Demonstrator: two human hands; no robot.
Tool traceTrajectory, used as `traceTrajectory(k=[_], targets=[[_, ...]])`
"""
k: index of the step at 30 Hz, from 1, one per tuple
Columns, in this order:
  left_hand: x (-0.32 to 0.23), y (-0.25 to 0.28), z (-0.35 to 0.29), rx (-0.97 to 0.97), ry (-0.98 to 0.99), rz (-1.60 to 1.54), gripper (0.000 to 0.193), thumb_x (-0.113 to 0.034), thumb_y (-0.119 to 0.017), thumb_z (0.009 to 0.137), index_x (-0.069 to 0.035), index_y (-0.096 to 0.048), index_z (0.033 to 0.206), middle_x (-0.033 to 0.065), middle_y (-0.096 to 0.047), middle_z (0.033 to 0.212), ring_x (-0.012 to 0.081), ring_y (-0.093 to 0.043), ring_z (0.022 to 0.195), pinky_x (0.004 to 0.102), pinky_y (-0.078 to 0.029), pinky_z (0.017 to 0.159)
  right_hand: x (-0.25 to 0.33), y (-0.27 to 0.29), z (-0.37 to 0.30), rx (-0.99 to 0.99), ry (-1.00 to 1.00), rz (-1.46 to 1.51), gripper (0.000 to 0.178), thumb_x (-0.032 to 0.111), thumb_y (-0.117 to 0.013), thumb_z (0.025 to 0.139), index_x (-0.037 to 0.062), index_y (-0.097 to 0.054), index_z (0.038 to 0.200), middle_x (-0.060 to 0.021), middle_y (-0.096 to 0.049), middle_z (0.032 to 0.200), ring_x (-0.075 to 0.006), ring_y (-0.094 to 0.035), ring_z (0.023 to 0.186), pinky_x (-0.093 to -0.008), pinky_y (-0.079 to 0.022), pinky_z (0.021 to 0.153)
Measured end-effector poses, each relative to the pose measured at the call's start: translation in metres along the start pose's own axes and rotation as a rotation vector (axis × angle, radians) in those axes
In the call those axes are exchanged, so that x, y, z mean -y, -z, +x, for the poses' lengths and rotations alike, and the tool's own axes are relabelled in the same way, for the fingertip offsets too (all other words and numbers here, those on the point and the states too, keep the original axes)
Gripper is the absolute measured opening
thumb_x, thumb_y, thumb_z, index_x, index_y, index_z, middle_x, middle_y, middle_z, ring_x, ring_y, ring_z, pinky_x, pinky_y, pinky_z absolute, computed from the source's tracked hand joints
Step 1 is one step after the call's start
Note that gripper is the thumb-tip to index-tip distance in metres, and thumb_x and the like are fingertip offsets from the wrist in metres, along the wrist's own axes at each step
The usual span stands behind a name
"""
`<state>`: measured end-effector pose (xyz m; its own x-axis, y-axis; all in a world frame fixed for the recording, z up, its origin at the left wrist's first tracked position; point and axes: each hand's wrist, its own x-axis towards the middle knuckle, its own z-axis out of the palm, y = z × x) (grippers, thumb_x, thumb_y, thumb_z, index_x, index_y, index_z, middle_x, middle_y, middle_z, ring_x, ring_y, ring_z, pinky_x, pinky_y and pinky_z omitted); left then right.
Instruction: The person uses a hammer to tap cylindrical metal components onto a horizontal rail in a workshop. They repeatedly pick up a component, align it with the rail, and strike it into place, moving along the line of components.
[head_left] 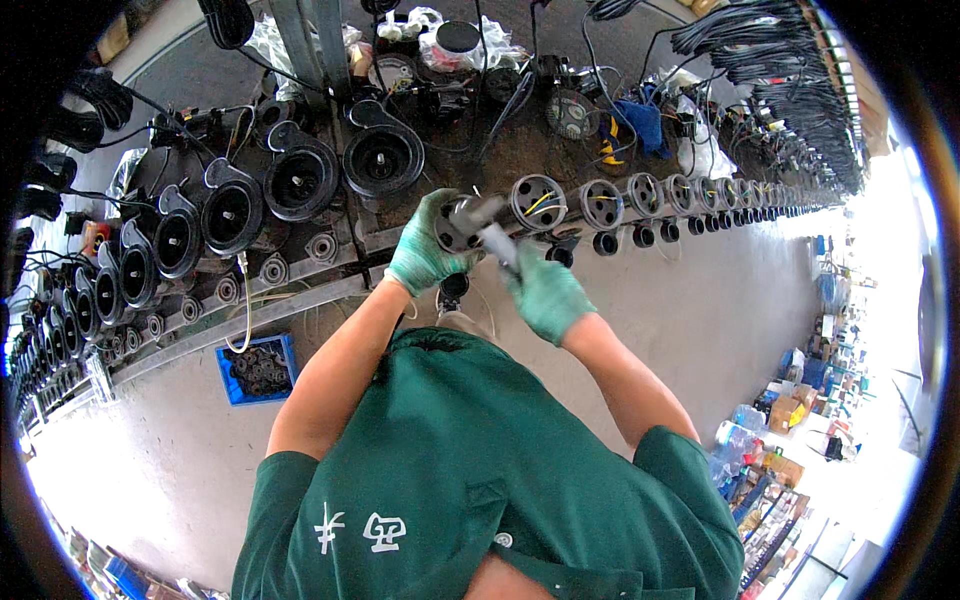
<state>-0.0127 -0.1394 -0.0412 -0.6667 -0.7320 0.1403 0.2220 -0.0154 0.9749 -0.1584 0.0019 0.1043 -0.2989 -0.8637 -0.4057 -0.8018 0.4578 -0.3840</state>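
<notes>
My left hand [424, 248], in a green work glove, is wrapped around the side of a round dark motor housing [452, 236] at the edge of the bench. In my right hand [550, 298], gloved alike, is a hammer [496, 240] with a grey handle. Its head is smeared by motion and overlaps the face of the housing, so I cannot tell whether they touch. Just right of it sits another round housing [539, 203] with yellow wires inside. A black snail-shaped blower casing [383, 160] lies beyond my left hand.
More blower casings [300, 180] line the bench to the left, above small round metal parts [275, 268]. Wired housings [602, 204] run off to the right. A blue bin [288, 385] of dark parts stands on the floor. Black cable bundles [745, 45] hang at upper right.
</notes>
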Motion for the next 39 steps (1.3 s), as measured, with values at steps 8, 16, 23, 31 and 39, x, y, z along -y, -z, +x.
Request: traceTrajectory(k=[8, 16, 23, 31, 39], targets=[[-0.020, -0.006, -0.001, -0.003, 0.119, -0.058, 0.098, -0.021, -0.098, 0.065, -0.005, -0.041, 0.143, 0.0127, -0.058, 0.133, 0.0227, -0.058, 0.119, 0.0376, -0.050, 0.105, 0.016, 0.036, -0.006, 0.012, 0.022, 0.093, 0.040, 0.034, -0.058, 0.103, 0.0025, -0.047, 0.124, -0.0329, -0.067, 0.095, -0.0529, -0.064, 0.095, -0.0569, -0.049, 0.074], [-0.016, -0.006, -0.007, 0.034, 0.077, 0.089, 0.098, -0.011, -0.095, 0.066, -0.012, -0.037, 0.145, 0.0088, -0.055, 0.138, 0.0215, -0.057, 0.124, 0.0388, -0.049, 0.107, 0.001, 0.011, 0.008, 0.109, 0.002, -0.081, 0.041, 0.035, -0.057, 0.101, -0.0010, -0.047, 0.120, -0.0336, -0.068, 0.092, -0.0518, -0.066, 0.090, -0.0597, -0.051, 0.076], [-0.004, -0.009, -0.001, -0.012, 0.041, -0.077, 0.092, -0.009, -0.094, 0.069, -0.009, -0.039, 0.143, 0.0111, -0.056, 0.134, 0.0208, -0.056, 0.122, 0.0373, -0.050, 0.105, -0.024, 0.023, 0.004, 0.024, 0.132, 0.100, 0.044, 0.039, -0.062, 0.098, 0.0031, -0.055, 0.123, -0.0305, -0.069, 0.095, -0.0505, -0.067, 0.092, -0.0582, -0.051, 0.078], [-0.013, -0.008, -0.002, -0.006, 0.052, 0.162, 0.095, -0.005, -0.091, 0.066, -0.009, -0.038, 0.144, 0.0107, -0.054, 0.135, 0.0232, -0.056, 0.123, 0.0381, -0.049, 0.108, -0.168, 0.060, -0.004, -0.711, -0.162, 0.133, 0.041, 0.035, -0.078, 0.087, 0.0054, -0.066, 0.112, -0.0202, -0.073, 0.097, -0.0396, -0.070, 0.086, -0.0479, -0.054, 0.075], [-0.015, -0.006, -0.005, -0.035, 0.069, 0.198, 0.111, -0.010, -0.095, 0.063, -0.013, -0.031, 0.153, 0.0106, -0.052, 0.141, 0.0254, -0.054, 0.129, 0.0407, -0.046, 0.111, -0.287, 0.071, 0.030, -0.739, -0.392, 0.005, 0.041, 0.030, -0.080, 0.085, 0.0056, -0.067, 0.115, -0.0205, -0.072, 0.105, -0.0409, -0.069, 0.096, -0.0518, -0.054, 0.082]])
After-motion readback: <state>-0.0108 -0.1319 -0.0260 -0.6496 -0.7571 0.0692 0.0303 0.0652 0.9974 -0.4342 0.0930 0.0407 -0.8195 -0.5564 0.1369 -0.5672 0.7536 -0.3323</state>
